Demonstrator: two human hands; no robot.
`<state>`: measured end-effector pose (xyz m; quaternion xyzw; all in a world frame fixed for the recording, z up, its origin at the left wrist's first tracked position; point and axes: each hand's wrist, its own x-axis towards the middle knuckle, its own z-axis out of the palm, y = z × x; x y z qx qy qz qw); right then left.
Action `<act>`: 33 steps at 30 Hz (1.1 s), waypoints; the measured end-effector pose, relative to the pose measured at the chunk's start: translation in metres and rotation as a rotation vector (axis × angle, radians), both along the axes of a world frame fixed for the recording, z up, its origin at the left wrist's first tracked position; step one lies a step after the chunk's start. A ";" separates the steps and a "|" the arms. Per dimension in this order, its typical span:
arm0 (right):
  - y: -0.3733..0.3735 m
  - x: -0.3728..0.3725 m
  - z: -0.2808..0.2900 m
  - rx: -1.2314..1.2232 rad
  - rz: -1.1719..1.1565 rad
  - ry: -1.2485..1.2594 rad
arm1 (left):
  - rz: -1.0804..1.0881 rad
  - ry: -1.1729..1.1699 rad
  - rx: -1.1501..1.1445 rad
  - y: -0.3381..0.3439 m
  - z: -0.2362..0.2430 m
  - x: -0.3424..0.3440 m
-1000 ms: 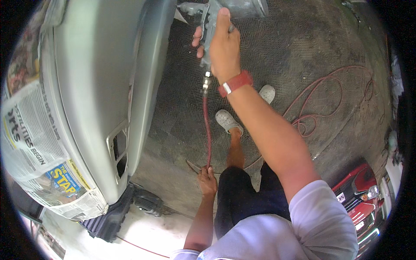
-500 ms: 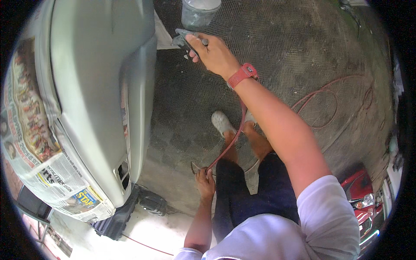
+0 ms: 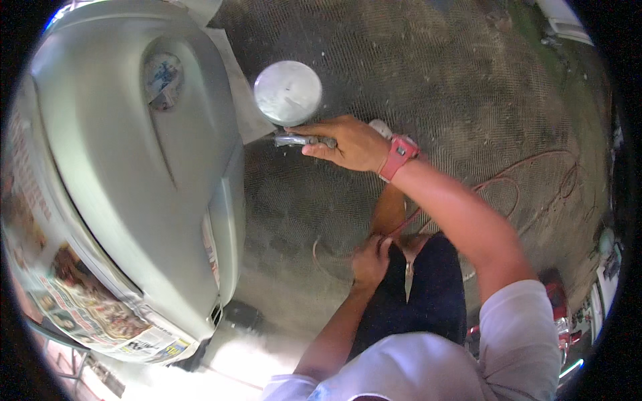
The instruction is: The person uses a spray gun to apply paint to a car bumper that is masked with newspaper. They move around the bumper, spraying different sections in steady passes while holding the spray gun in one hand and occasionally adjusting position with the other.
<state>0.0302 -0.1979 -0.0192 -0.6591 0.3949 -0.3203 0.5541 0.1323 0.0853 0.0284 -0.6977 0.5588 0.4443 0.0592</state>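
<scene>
Now your right hand (image 3: pixel 354 144) wraps a shiny grey gun (image 3: pixel 291 140) near a pale round cup (image 3: pixel 287 92); your left hand (image 3: pixel 370 262) curls round slim red hose (image 3: pixel 405 222). Beside you curves a smooth panel (image 3: pixel 114 140).

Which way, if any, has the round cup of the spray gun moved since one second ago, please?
Yes: judged against the grey panel, the spray gun's cup has moved left, so the gap between them is now smaller.

The dark, ridged floor (image 3: pixel 441 80) bears loops of thin red hose (image 3: pixel 479 186) toward its right side; one pale clog (image 3: pixel 380 126), partly hidden, stands near the middle.
</scene>
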 end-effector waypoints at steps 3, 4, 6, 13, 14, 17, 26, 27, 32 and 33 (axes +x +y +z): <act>-0.037 -0.005 0.006 0.194 0.129 0.055 | -0.164 -0.050 0.043 -0.006 0.005 -0.021; -0.056 -0.009 -0.005 0.161 0.039 -0.014 | -0.252 -0.055 0.011 -0.020 -0.005 -0.028; -0.077 -0.007 -0.029 0.193 -0.090 -0.124 | -0.250 -0.046 0.024 -0.045 -0.004 -0.034; -0.184 -0.001 -0.058 0.417 -0.292 -0.299 | -0.255 -0.196 0.016 -0.094 -0.017 -0.057; -0.202 0.000 -0.055 0.428 -0.296 -0.312 | -0.226 -0.204 0.021 -0.103 -0.020 -0.062; -0.250 0.000 -0.062 0.462 -0.301 -0.327 | -0.166 -0.228 0.068 -0.132 -0.021 -0.082; -0.284 0.033 -0.131 0.370 -0.326 -0.414 | -0.013 -0.312 0.133 -0.154 -0.035 -0.125; -0.274 0.033 -0.142 0.317 -0.340 -0.396 | 0.000 -0.314 0.158 -0.153 -0.038 -0.125; -0.191 0.029 -0.170 0.283 -0.191 -0.449 | -0.048 -0.318 0.185 -0.157 -0.049 -0.134; -0.175 0.027 -0.172 0.277 -0.159 -0.458 | -0.046 -0.319 0.185 -0.159 -0.050 -0.135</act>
